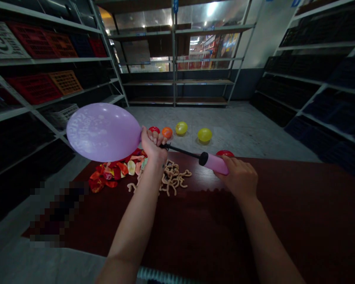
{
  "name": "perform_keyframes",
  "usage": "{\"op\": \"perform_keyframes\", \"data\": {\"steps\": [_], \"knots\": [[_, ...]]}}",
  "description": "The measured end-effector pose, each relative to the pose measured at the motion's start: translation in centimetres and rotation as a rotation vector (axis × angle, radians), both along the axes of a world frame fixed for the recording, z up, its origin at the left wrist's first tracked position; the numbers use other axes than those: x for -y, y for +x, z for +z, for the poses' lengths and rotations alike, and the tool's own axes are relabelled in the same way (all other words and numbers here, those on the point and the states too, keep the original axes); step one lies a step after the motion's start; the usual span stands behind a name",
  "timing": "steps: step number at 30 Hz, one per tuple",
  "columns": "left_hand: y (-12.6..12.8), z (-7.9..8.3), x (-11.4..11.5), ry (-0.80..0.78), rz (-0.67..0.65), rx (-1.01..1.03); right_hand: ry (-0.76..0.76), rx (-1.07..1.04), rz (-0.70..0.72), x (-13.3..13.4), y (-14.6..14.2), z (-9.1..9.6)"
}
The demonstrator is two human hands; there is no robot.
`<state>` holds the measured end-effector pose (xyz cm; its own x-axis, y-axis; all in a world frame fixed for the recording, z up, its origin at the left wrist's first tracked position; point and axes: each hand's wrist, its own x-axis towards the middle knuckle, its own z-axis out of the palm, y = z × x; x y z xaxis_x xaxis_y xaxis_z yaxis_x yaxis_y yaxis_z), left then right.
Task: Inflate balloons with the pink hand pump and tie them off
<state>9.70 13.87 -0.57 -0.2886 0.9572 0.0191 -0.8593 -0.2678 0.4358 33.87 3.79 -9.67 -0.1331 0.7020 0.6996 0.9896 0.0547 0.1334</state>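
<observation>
A purple balloon (103, 132) with pale printed lettering is inflated and stretches out to the left. My left hand (154, 144) is closed around its neck, where the black nozzle end of a hand balloon pump (216, 163) meets it. My fingers hide the exact join. Farther right, my right hand (239, 177) grips the pump's pink body, and the black rod shows drawn out between the two hands. Under my left wrist lie a heap of uninflated balloons (106, 175), mostly red and orange, and a pile of beige curled pieces (174, 177).
The dark brown table (195, 228) spans the foreground. Inflated yellow balloons (205, 135), an orange balloon (167, 133) and red ones lie beyond it on the grey floor (239, 122). Metal shelves (174, 83) stand behind, with crates (65, 82) on the left racks.
</observation>
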Motion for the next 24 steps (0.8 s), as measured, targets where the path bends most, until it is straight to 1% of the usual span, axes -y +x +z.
{"op": "perform_keyframes", "data": {"steps": [3,7,10,12,15,19,21,24], "knots": [[1.4,-0.5,0.3,-0.026,-0.039,-0.001,-0.025,-0.006,0.011,0.3,-0.8,0.5],[4.6,-1.3,1.7,-0.037,-0.105,-0.017,-0.038,-0.013,-0.008,0.7,-2.3,1.0],[6.7,-1.7,2.7,-0.033,-0.136,-0.046,-0.043,-0.039,-0.034,0.9,-2.9,0.9],[7.4,-1.8,2.9,-0.037,-0.150,-0.063,-0.050,-0.051,-0.029,0.8,-3.0,0.7],[7.2,-1.9,2.6,-0.080,-0.178,-0.070,-0.062,-0.051,-0.007,0.4,-2.8,0.2],[5.9,-1.8,1.7,-0.148,-0.177,-0.066,-0.077,-0.046,-0.013,0.0,-2.4,-0.4],[4.7,-1.6,1.0,-0.161,-0.162,-0.060,-0.078,-0.036,-0.019,-0.2,-1.9,-0.6],[2.1,-1.0,0.0,-0.160,-0.125,-0.033,-0.058,-0.006,-0.011,-0.4,-0.7,-0.9]]}}
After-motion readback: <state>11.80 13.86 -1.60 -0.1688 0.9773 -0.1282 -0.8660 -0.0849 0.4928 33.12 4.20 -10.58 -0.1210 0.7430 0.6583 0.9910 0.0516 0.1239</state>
